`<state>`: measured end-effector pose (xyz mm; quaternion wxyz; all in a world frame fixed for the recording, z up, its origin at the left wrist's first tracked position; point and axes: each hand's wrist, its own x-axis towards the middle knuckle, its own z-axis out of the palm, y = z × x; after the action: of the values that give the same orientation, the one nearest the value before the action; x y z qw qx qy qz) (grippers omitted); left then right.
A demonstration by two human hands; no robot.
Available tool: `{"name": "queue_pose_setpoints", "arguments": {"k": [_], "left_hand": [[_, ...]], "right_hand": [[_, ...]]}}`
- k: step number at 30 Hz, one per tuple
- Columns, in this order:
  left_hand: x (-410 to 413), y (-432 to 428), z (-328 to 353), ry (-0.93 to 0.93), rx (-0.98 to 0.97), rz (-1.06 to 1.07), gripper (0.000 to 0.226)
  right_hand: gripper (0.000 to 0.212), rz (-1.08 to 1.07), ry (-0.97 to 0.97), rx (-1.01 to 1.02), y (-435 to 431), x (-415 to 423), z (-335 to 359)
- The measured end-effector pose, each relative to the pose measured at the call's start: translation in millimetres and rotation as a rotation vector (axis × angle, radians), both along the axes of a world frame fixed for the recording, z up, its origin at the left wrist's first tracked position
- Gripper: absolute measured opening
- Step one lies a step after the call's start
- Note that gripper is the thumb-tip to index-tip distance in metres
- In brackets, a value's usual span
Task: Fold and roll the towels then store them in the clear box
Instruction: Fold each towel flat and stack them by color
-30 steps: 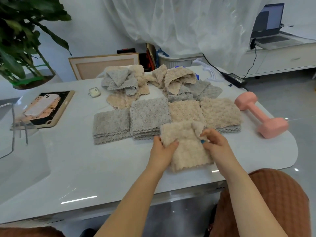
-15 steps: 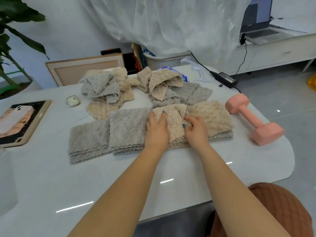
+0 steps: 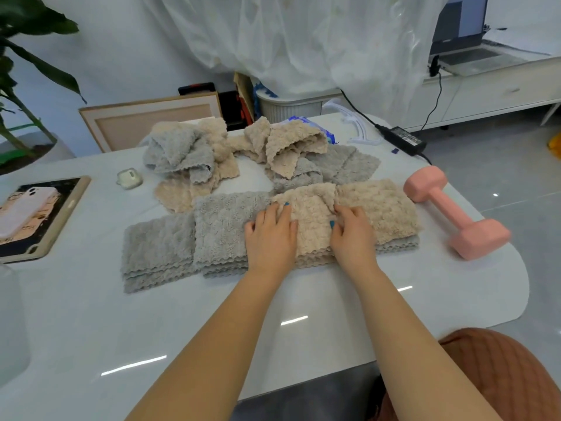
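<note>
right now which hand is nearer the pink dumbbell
Right. The right hand is on the beige towel, one folded stack away from the pink dumbbell; the left hand lies farther off, at that towel's other edge.

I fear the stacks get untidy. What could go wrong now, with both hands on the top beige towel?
The beige towel under the left hand and right hand shows a raised fold at its far edge; it may spring open.
The grey stack lies against it and could be dragged askew.
</note>
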<state>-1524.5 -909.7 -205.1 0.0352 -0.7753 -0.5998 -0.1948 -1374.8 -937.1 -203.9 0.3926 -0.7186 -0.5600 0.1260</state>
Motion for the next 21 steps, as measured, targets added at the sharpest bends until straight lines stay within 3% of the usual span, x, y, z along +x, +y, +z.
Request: {"name": "queue_pose_setpoints", "arguments": {"k": [3,7,11,14,16,19,21], "left_hand": [[-4.6,12.6,20.2,-0.124,0.018,0.006,0.032],[-1.0,55.5,45.2,-0.219,0.013,0.064,0.025],[11.7,97.7,41.3,-0.172,-0.452,0.180,0.043],[16.1,112.7,31.3,-0.184,-0.537,0.138,0.031],[18.0,117.2,34.4,-0.380,-0.465,0.104,0.023],[19.5,112.3,55.0,-0.849,-0.349,-0.019,0.011],[17.6,105.8,74.1,-1.015,-0.289,-0.107,0.013]], "right_hand": [[0.036,-0.095,0.057,0.167,-7.6,-8.7,2.5],[0.035,-0.094,-0.105,0.275,-3.4,-7.1,14.9],[0.035,0.214,-0.292,-0.025,16.4,-2.0,27.2],[0.039,0.230,-0.330,-0.233,21.7,-2.0,19.5],[0.038,0.217,-0.340,-0.236,21.2,-1.0,16.5],[0.038,0.218,-0.288,-0.256,20.9,0.4,21.0],[0.038,0.195,-0.210,-0.274,21.3,0.9,29.0]]}}
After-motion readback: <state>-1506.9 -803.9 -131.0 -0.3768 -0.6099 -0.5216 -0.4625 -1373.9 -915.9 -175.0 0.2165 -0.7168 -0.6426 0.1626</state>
